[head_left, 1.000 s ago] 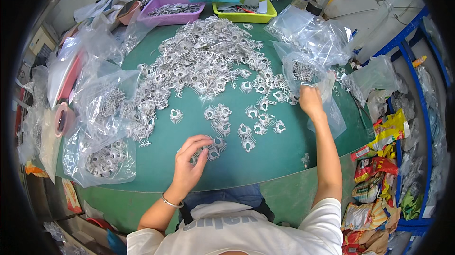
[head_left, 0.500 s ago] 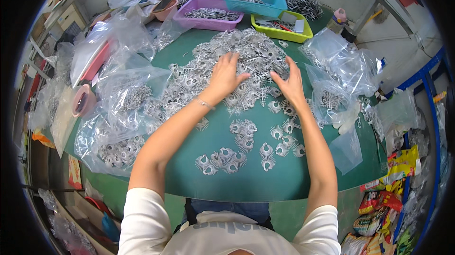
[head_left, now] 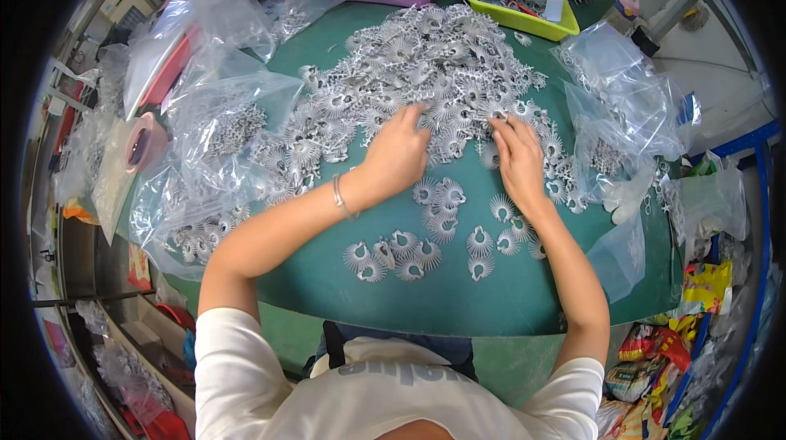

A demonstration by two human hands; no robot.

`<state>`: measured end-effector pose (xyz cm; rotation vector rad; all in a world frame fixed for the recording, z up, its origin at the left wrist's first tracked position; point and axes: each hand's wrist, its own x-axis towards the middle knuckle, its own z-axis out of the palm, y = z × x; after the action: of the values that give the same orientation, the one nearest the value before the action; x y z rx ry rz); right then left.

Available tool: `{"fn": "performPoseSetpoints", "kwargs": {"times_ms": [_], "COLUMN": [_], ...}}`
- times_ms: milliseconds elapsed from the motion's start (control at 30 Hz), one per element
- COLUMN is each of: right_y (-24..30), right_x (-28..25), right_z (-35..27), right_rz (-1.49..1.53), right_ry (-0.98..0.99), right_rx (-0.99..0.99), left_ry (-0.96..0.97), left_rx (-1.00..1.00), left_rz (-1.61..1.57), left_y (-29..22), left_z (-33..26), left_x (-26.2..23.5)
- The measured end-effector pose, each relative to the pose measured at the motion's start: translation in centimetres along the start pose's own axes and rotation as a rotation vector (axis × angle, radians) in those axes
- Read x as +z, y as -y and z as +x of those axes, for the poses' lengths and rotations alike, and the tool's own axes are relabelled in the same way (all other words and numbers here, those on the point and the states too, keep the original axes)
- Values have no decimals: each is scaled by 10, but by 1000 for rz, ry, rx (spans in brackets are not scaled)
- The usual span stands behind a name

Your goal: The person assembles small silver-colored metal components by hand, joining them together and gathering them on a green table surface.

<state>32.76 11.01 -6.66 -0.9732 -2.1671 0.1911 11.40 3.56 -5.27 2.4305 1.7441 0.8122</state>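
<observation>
Both hands rest palm-down on the heap of silver fan-shaped pieces (head_left: 426, 72) mid-bench: left hand (head_left: 399, 153) and right hand (head_left: 517, 160), fingers spread, gripping nothing visible on the green bench (head_left: 491, 293).

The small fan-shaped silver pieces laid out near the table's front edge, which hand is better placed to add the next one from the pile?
Probably the right hand: it rests at the big pile's near edge, directly above the laid-out pieces. The left hand lies palm-down further into the pile.
</observation>
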Motion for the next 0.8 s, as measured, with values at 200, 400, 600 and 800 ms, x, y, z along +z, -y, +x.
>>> {"fn": "performPoseSetpoints", "kwargs": {"times_ms": [200, 400, 600, 800], "right_y": [6, 1, 37, 61], "right_x": [-35, -50, -82, -92], "right_z": [-7, -41, -90, -112], "right_rz": [207, -345, -191, -97], "right_ry": [7, 317, 429, 443], "right_rx": [64, 55, 132, 122], "left_ry": [27, 120, 212, 447], "left_rx": [-159, -53, 77, 179], "left_rz": [-165, 161, -24, -166], "left_y": [-7, -22, -42, -68], "left_z": [-6, -9, -52, -81], "left_x": [-15, 1, -16, -28]}}
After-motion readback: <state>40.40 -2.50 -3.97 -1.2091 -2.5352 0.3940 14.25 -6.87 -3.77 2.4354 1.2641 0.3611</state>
